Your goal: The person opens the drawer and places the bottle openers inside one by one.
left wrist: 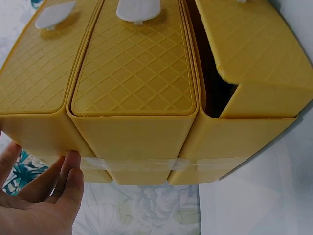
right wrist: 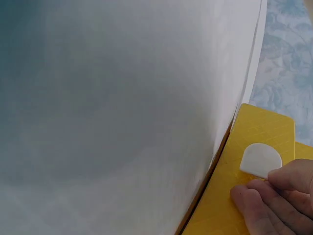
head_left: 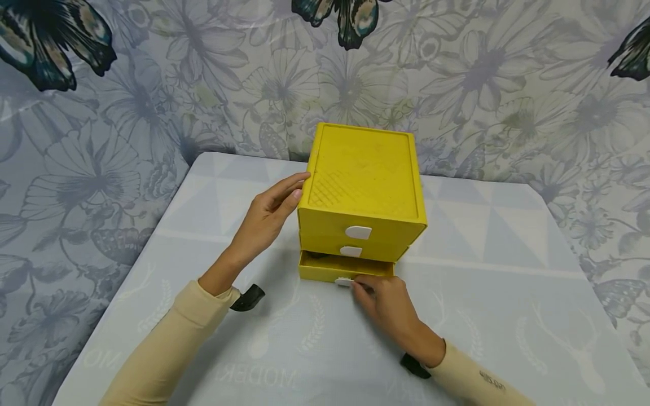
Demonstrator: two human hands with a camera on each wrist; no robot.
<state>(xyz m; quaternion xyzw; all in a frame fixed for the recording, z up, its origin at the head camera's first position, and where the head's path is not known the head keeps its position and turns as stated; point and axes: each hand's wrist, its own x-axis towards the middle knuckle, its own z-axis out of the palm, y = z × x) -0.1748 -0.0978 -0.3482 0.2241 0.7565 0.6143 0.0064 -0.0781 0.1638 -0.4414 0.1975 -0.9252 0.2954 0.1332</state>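
A yellow drawer unit [head_left: 367, 172] with three stacked drawers stands on the table. The bottom drawer [head_left: 320, 273] is pulled partly out; the upper two are closed. At its front, my right hand [head_left: 388, 304] pinches the white drawer knob [right wrist: 260, 159] by its edge, with the thumb on the rim and the fingers curled beside it. My left hand [head_left: 264, 217] steadies the unit's left side, fairly straight fingers touching near the top edge. In the left wrist view the fingertips [left wrist: 72, 159] lie against the side wall, and a dark gap [left wrist: 222, 95] shows behind the drawer front.
The pale patterned table [head_left: 508, 270] extends around the unit. Behind it rises a floral wall covering [head_left: 244, 79] with dark butterflies. Clear tape [left wrist: 171, 164] runs across the unit's side. Black straps [head_left: 247, 298] show at both wrists below the cream sleeves.
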